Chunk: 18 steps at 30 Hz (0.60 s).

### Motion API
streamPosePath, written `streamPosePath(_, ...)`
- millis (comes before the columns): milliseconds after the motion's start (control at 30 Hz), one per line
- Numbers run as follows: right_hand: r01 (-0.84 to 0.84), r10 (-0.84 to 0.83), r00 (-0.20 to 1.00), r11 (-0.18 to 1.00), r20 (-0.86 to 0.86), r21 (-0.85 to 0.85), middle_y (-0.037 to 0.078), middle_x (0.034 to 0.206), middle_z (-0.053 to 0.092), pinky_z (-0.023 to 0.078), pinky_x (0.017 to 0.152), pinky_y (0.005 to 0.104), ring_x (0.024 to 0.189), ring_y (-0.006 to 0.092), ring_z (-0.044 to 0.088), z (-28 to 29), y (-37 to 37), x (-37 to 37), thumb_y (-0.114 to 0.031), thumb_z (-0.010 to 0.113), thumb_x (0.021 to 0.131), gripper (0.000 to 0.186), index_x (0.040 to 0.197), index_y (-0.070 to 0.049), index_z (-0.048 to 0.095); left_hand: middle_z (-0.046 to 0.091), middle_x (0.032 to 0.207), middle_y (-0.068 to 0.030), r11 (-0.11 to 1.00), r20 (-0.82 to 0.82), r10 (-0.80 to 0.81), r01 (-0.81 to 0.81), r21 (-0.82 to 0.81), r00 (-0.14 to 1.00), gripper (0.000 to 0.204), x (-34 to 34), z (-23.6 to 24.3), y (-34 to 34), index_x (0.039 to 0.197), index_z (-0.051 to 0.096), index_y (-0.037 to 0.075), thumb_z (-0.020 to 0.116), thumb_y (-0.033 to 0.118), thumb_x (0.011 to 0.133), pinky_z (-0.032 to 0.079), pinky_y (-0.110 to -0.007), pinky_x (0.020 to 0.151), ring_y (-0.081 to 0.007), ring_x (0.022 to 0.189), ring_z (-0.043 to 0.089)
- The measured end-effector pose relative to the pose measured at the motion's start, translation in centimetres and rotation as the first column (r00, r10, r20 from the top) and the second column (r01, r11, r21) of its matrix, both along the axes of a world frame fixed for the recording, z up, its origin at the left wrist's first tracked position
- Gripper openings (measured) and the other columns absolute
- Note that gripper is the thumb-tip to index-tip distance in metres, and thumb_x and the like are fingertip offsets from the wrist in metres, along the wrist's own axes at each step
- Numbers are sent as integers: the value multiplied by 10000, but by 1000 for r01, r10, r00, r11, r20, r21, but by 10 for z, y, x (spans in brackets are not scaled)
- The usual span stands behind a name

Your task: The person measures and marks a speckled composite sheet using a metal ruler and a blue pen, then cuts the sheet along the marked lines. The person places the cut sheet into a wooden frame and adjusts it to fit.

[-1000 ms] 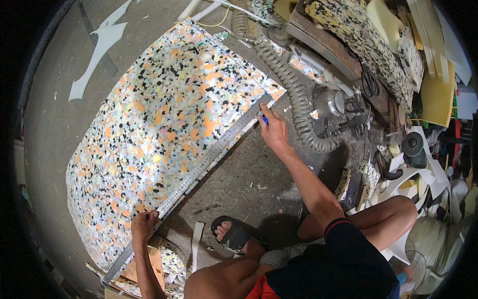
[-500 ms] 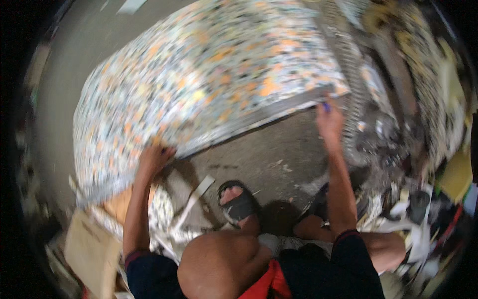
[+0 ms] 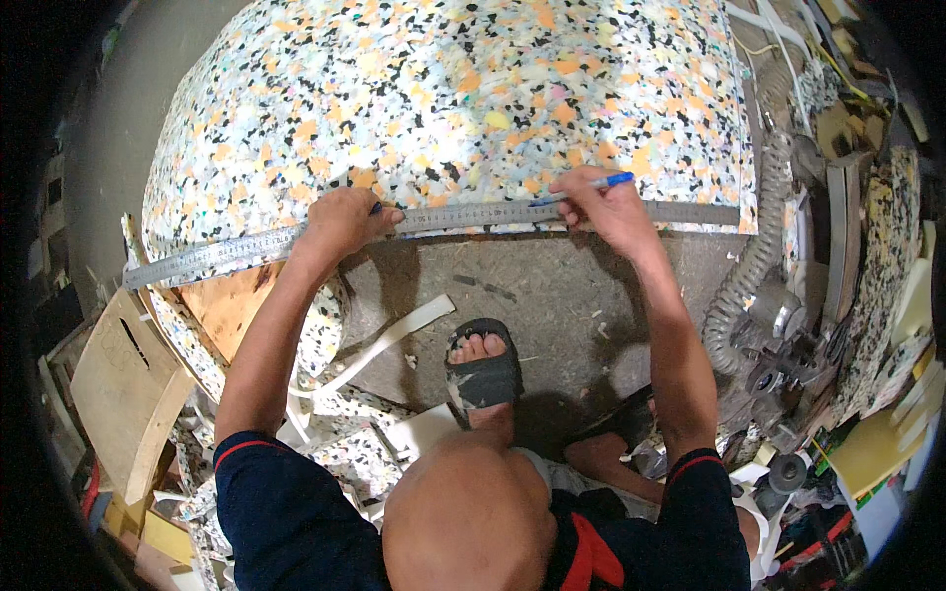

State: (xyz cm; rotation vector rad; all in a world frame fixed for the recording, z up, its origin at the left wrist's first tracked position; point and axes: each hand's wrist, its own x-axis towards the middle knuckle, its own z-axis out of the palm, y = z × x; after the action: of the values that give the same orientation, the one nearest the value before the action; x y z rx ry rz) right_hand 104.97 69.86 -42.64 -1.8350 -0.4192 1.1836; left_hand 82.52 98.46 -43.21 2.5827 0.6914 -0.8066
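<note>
A large speckled foam sheet [image 3: 434,108], in white, orange and black, lies before me. A long steel ruler [image 3: 458,216] runs along its near edge. My left hand [image 3: 345,225] is closed over the ruler, pressing it against the foam; a small dark blue bit shows by its thumb, too small to name. Further right, my right hand [image 3: 606,209] pinches a blue pen [image 3: 619,180], its tip pointing left, just above the ruler's far edge. The fingers of my left hand are partly hidden.
A ribbed clear hose [image 3: 769,217] and a metal machine part [image 3: 778,310] lie to the right, among foam offcuts. At the left stand a beige board [image 3: 123,369] and a wooden piece [image 3: 227,310]. A white strip [image 3: 394,335] crosses the floor near my sandalled foot [image 3: 483,364].
The ruler has swung nearly level along the foam's near edge. My left hand has moved up and right, my right hand left along the ruler. The blurred view is now sharp.
</note>
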Motion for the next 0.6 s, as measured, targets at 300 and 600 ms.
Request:
streamPosePath(300,-134,125,990,976,63,174,21,794,685,473,631,274,707,83,587,-28,53,-36,-186,761,843,210,971,-23,731,707,755,-178,999,-42,21,-22,-44,999,508,-3,-3,6,822,746,48,698,549,890,532,-487,660,-370,775,712)
streamPosePath(600,-171,154,982,969,106,181,-13,713,674,436,542,237,625,50,585,-52,70,-53,-154,765,880,152,967,-30,752,719,801,-167,998,-26,17,-19,-56,1000,502,-9,-8,11,878,759,69,688,565,890,539,-484,697,-362,806,713)
